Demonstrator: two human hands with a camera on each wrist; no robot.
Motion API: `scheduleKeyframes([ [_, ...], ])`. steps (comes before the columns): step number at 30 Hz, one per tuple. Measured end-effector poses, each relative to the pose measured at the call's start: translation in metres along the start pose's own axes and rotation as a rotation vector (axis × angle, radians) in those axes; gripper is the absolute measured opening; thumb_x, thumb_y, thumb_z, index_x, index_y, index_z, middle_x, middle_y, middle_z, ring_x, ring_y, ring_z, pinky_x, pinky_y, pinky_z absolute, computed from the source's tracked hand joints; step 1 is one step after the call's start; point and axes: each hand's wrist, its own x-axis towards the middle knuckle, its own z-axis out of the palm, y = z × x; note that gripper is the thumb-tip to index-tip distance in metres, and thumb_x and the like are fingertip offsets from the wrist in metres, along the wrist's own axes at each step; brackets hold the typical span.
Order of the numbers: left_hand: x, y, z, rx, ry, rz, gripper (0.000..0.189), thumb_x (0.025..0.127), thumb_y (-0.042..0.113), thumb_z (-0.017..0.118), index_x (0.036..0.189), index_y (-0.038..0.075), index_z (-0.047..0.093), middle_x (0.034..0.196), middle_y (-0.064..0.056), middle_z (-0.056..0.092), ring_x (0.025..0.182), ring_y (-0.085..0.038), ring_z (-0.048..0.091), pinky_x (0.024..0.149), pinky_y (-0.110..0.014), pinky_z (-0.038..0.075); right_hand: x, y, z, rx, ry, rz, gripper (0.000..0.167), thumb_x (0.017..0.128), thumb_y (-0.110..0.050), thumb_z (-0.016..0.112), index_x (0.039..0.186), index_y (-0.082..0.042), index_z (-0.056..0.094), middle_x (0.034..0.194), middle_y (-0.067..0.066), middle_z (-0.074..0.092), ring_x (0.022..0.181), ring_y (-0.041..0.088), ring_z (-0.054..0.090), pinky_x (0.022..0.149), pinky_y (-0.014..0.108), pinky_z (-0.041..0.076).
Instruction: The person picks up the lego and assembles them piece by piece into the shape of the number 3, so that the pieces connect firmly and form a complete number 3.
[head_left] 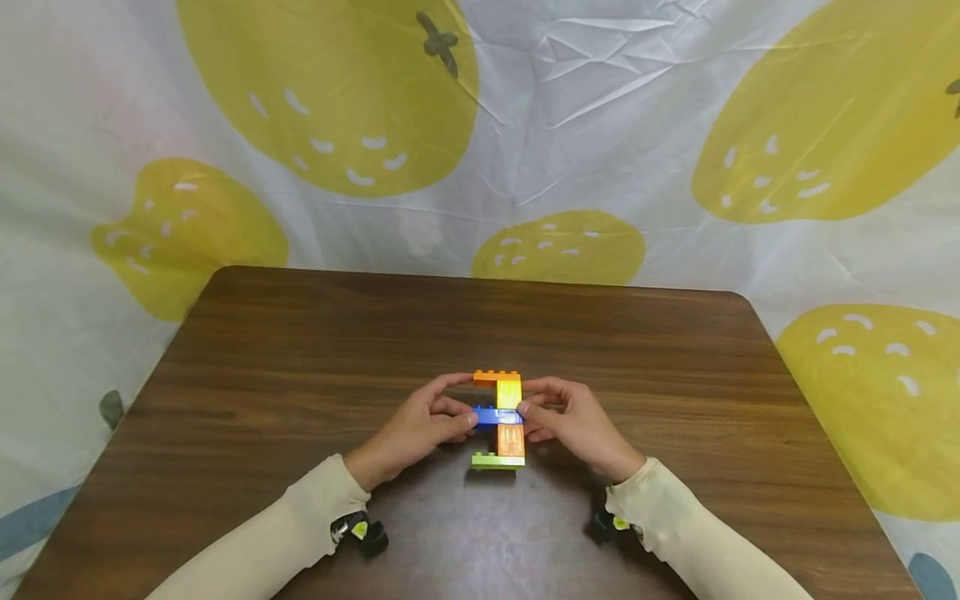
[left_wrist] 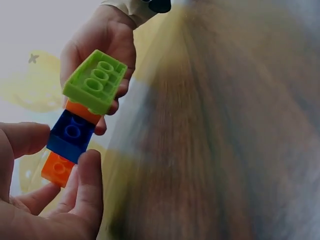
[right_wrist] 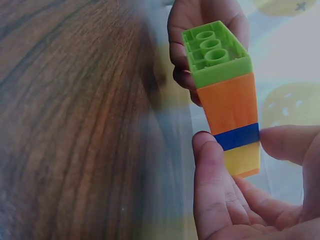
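Both hands hold up an assembly of toy building bricks over the table. From far to near in the head view, it has an orange brick (head_left: 483, 379), a yellow block (head_left: 508, 394), a long blue brick (head_left: 486, 416), an orange block (head_left: 511, 442) and a lime green brick (head_left: 495, 462). My left hand (head_left: 408, 429) pinches the free end of the blue brick, its index finger reaching to the far orange brick. On the other side, my right hand (head_left: 577, 423) pinches the assembly at the blue layer. Hollow tubes show under the green brick (right_wrist: 217, 50) in the right wrist view.
Below the hands spreads a dark wood-grain table (head_left: 337, 325) with rounded far corners. A white cloth with yellow fruit prints (head_left: 330, 100) hangs behind it and at both sides. Dark devices sit under both cuffs, the left one (head_left: 360, 532) close over the table.
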Motion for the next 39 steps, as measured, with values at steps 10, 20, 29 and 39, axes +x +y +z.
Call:
scheduleKeyframes([
  [10,0.0038,-0.0011,-0.0006,0.081,0.012,-0.015,0.068,0.099,0.025,0.077,0.158,0.008,0.046,0.112,-0.014,0.076,0.095,-0.021,0.073,0.088,-0.034,0.063,0.0036,0.0043,-0.0022,-0.033,-0.034,0.035,0.051,0.099,-0.013,0.073,0.141,0.010,0.056,0.109,0.019,0.073,0.084,0.022,0.076,0.077,0.039,0.066],
  [20,0.0049,-0.0007,-0.0008,0.133,0.019,-0.043,0.068,0.098,0.028,0.077,0.157,0.010,0.049,0.114,-0.012,0.075,0.095,-0.018,0.073,0.087,-0.034,0.063,0.0058,0.0075,-0.0018,-0.093,-0.054,0.041,0.051,0.100,-0.012,0.071,0.142,0.013,0.055,0.109,0.021,0.074,0.084,0.022,0.076,0.076,0.038,0.066],
  [29,0.0069,-0.0002,-0.0001,0.184,0.036,-0.067,0.066,0.096,0.025,0.078,0.155,0.009,0.052,0.108,-0.008,0.076,0.091,-0.016,0.071,0.082,-0.029,0.059,0.0071,0.0083,-0.0021,-0.117,-0.057,0.052,0.048,0.100,-0.012,0.072,0.138,0.013,0.058,0.108,0.020,0.075,0.083,0.023,0.077,0.074,0.037,0.066],
  [39,0.0073,-0.0003,0.0011,0.190,0.036,-0.084,0.066,0.096,0.023,0.077,0.155,0.008,0.051,0.106,-0.007,0.076,0.090,-0.016,0.071,0.080,-0.028,0.059,0.0080,0.0068,-0.0012,-0.153,-0.048,0.052,0.046,0.099,-0.012,0.073,0.135,0.013,0.060,0.103,0.018,0.074,0.081,0.021,0.075,0.074,0.035,0.066],
])
